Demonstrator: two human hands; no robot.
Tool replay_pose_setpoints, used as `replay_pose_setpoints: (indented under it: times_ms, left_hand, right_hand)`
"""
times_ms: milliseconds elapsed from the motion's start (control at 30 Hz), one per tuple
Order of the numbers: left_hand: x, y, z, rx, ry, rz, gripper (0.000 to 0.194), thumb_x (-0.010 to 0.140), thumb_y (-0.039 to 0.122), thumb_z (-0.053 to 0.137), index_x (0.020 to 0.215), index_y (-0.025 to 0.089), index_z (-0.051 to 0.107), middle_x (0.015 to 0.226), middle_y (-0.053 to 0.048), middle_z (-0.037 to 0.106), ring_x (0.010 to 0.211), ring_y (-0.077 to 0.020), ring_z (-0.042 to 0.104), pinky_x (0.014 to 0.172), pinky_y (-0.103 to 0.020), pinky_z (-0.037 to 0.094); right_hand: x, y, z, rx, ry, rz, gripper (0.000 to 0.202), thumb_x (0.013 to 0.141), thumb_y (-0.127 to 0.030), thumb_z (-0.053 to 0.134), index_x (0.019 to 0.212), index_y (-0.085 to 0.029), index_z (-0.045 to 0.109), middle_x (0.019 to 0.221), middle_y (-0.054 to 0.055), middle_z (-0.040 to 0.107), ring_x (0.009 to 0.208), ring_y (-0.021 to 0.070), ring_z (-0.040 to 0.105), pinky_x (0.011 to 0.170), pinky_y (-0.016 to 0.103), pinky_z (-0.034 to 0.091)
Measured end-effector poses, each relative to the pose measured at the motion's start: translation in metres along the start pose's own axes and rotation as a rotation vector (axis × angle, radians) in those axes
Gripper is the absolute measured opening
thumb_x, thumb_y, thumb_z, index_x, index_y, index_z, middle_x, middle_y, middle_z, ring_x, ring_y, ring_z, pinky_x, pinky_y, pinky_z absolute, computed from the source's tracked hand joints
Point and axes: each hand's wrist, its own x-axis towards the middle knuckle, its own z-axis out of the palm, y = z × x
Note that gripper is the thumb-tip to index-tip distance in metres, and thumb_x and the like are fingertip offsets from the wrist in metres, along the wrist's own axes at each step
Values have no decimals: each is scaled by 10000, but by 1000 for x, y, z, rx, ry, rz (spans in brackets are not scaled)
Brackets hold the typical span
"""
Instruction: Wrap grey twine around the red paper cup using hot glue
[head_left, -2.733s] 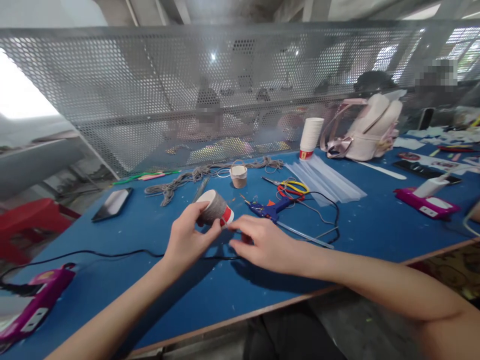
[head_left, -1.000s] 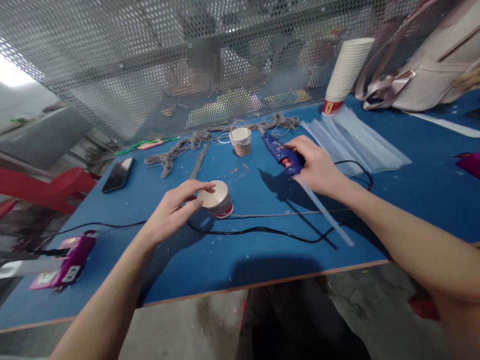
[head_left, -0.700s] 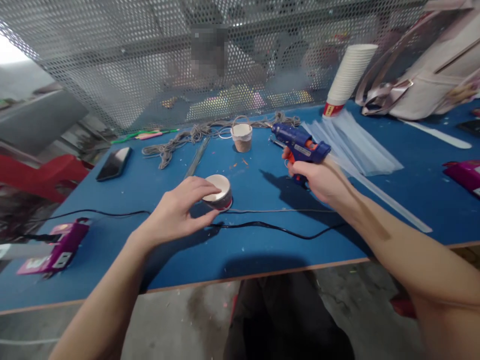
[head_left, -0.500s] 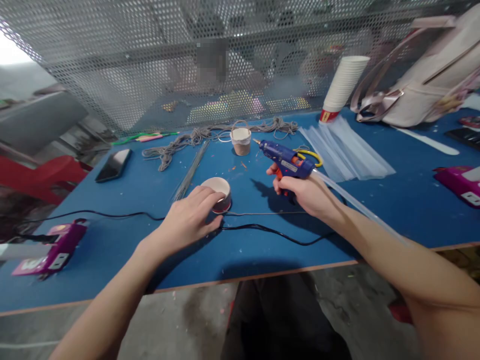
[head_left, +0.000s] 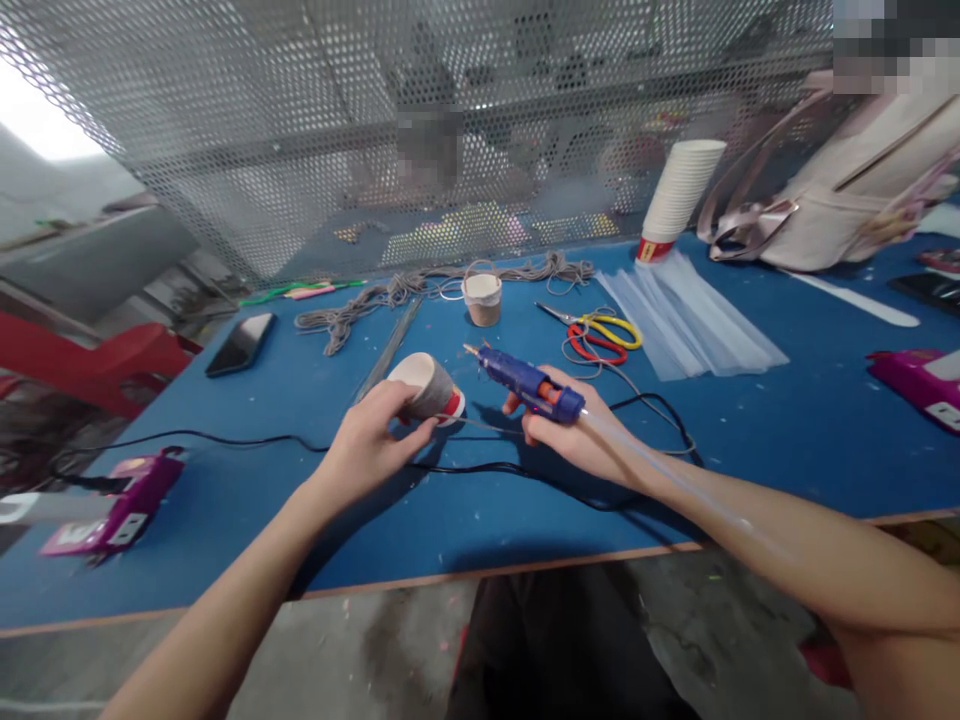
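A paper cup [head_left: 429, 386], partly wrapped in grey cord, tilts with its mouth toward the upper left. My left hand [head_left: 379, 425] grips its near side between thumb and fingers. A blue hot glue gun [head_left: 525, 382] is in my right hand [head_left: 574, 430], its nozzle pointing left, just above and right of the cup. A clear glue stick trails from the gun's rear along my forearm. From the cup's base a thin grey cord [head_left: 487, 427] runs right toward my right hand. Behind stands a small cup basket [head_left: 482, 300] with a handle.
Scissors [head_left: 600, 335] lie right of the basket. Behind them are clear plastic strips [head_left: 697, 320], stacked cups [head_left: 681, 195] and a pale bag [head_left: 825, 220]. A phone [head_left: 240, 344] and purple power strip [head_left: 131, 505] sit left. A black cable [head_left: 510, 467] crosses the front; mesh rises behind.
The cup has been lifted and tipped in my left hand. My right hand has moved the glue gun left and down toward it, uncovering the scissors.
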Motion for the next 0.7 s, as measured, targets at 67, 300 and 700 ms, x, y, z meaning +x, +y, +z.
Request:
replay_pose_setpoints:
  times_ms: [67,300,700]
  left_hand:
    - [0,2,-2,-67,39,-104,187,760,351,602,848,188,575,738,6,587,653,-139,535,618,-254,442]
    - [1,11,-3,-352,8,-252,234,713,363,652,849,175,618,753,7,603,675,-139,549,634,-254,461]
    - [-7,14,-2,-377,76,-237,141,743,310,617,793,178,627,720,14,615,650,-124,541,614,-234,454]
  right_hand:
    - [-6,3,3,-88,-32,-132,200,701,-144,539,895,-191,559,792,-5,651,613,117,558,613,242,447]
    - [-15,12,9,-146,-50,-486,188,814,-213,590,964,-205,477,785,12,584,679,139,539,636,256,438]
    - [-21,0,16,-311,30,-454,78,822,-213,597,838,-198,522,613,-43,552,462,72,465,499,184,397]
